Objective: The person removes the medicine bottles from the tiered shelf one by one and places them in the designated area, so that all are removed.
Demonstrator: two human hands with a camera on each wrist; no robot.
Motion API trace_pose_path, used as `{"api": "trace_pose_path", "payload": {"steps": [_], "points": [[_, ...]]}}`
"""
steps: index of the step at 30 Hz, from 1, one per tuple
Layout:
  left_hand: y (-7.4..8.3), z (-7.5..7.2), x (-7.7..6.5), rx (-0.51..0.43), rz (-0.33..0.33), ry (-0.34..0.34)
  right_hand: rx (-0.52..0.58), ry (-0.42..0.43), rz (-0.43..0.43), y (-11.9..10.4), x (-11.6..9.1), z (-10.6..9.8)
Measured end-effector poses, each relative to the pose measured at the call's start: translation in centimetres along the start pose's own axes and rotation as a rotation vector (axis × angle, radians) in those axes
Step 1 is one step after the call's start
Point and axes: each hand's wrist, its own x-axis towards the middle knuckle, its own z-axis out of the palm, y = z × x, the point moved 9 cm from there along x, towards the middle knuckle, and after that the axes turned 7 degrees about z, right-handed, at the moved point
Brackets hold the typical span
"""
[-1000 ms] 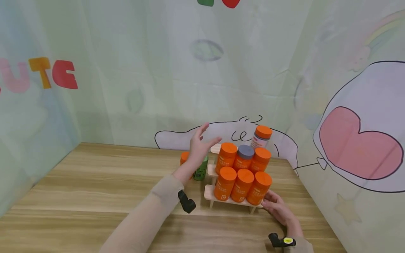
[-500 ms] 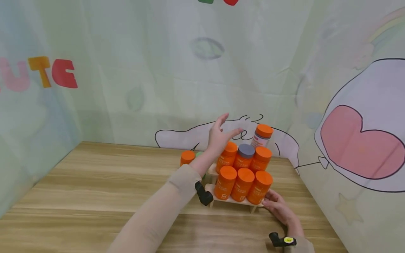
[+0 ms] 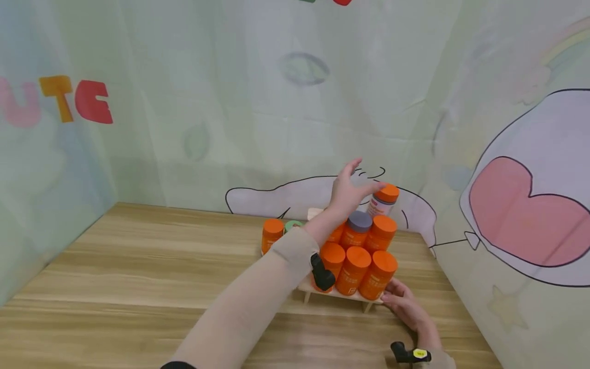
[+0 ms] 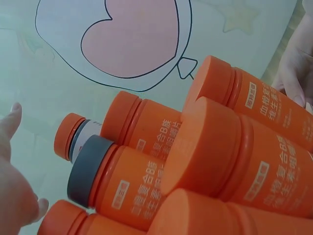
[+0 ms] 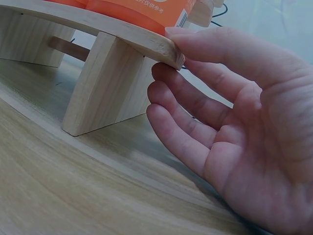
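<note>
A wooden tiered display stand (image 5: pixel 95 85) holds several orange bottles (image 3: pixel 355 269) on its two lower tiers. One bottle in the middle row has a grey cap (image 4: pixel 90 171). At the top right stands a bottle with a white label (image 3: pixel 379 206) and an orange cap. My left hand (image 3: pixel 348 196) hovers over the stand with fingers spread and holds nothing. Its thumb overlaps that orange cap in the head view, while the left wrist view shows a gap. My right hand (image 5: pixel 244 107) pinches the right end of the lowest shelf, thumb on top and fingers underneath.
Left of the stand, partly behind my left sleeve, are an orange bottle (image 3: pixel 273 233) and a green-lidded container (image 3: pixel 293 224). The wooden table (image 3: pixel 152 266) meets a printed cloth backdrop (image 3: pixel 193 102) at the back and right side.
My left hand has moved right and slightly up, from above the green container to beside the white-labelled bottle. My right hand stays on the shelf end.
</note>
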Motion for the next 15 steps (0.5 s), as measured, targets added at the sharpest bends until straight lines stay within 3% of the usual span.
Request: {"api": "trace_pose_path", "payload": {"steps": [15], "points": [[-0.8, 4.0, 0.0, -0.037, -0.119, -0.051, -0.005, 0.003, 0.013, 0.1, -0.1, -0.1]]}}
